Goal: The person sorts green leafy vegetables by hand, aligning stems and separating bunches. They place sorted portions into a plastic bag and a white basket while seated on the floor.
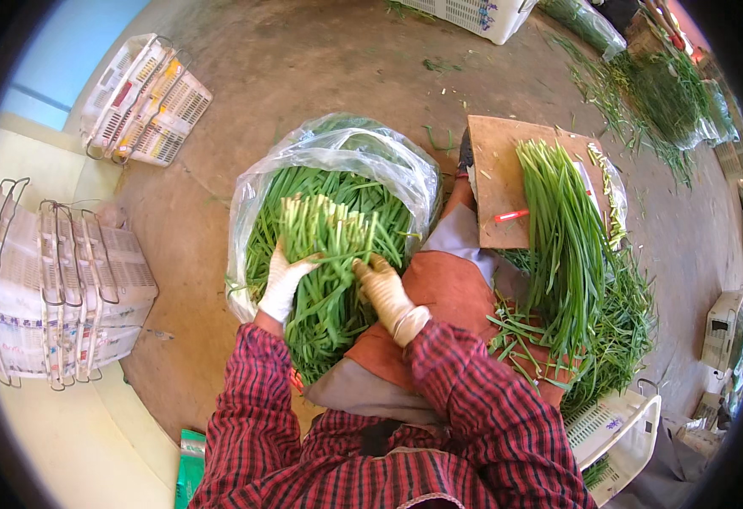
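Observation:
A bunch of green garlic chives is between my gloved hands, its pale cut stems pointing away from me. My left hand cups the left side of the bunch, thumb across the leaves. On the other side, my right hand grips it with bent fingers. Below and around the bunch, more chives fill a clear plastic bag with its mouth open. To my right, a loose pile of long chives lies across a brown board, leaves hanging toward me. A small red-handled tool rests on the board.
Stacked white plastic crates stand at left, with more crates beyond. Trimmed stem ends line the board's right edge. Leaf scraps heap beside my right leg, above another crate. Bagged greens lie at far right.

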The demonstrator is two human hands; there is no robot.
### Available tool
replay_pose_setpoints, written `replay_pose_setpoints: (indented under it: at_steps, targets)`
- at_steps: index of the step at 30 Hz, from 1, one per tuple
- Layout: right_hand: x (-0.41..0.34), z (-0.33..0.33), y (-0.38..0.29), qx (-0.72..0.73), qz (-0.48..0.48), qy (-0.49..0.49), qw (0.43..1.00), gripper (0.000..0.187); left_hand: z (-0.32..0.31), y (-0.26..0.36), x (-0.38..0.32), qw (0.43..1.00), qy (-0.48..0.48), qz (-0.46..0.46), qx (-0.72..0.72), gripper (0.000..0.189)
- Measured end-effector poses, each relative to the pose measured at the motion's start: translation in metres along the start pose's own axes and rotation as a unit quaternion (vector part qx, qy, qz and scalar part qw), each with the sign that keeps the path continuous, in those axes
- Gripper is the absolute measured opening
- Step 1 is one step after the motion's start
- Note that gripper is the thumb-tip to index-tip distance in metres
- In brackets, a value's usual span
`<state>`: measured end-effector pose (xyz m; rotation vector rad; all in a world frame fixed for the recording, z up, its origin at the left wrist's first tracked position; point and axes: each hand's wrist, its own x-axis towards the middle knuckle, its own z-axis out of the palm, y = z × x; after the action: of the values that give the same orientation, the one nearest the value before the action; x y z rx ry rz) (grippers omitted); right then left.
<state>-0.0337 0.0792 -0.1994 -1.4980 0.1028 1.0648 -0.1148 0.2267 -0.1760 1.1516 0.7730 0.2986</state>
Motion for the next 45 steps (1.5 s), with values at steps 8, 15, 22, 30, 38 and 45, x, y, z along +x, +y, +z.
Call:
replay_pose_setpoints:
  at_steps: [8, 15, 22, 30, 38, 45]
  targets:
    - [-0.014, 0.022, -0.055, -0.316, -0.342, -0.039, 0.884, 0.049, -0.014, 0.055, -0.037, 0.997, -0.013, 0.073, 0.013, 0.065]
    - [0.006, 0.006, -0.044, 0.129, -0.128, -0.212, 0.960, 0.077, -0.006, 0.041, -0.020, 0.987, -0.129, -0.053, 0.072, 0.086]
    - [0.021, 0.000, -0.029, 0.048, -0.176, -0.206, 0.961, 0.043, 0.013, 0.050, -0.014, 0.971, -0.194, 0.004, 0.136, 0.092]
    - [0.012, -0.010, -0.021, 0.160, -0.097, -0.159, 0.969, 0.041, 0.017, 0.045, -0.023, 0.989, -0.136, -0.009, 0.055, 0.088]
    - [0.009, -0.001, -0.020, 0.143, -0.189, -0.183, 0.954, 0.043, 0.024, 0.021, -0.015, 0.988, -0.157, -0.004, 0.007, 0.077]
    - [0.009, -0.014, -0.026, 0.145, -0.099, -0.108, 0.979, 0.036, 0.020, 0.038, -0.035, 0.997, -0.031, 0.061, 0.039, 0.053]
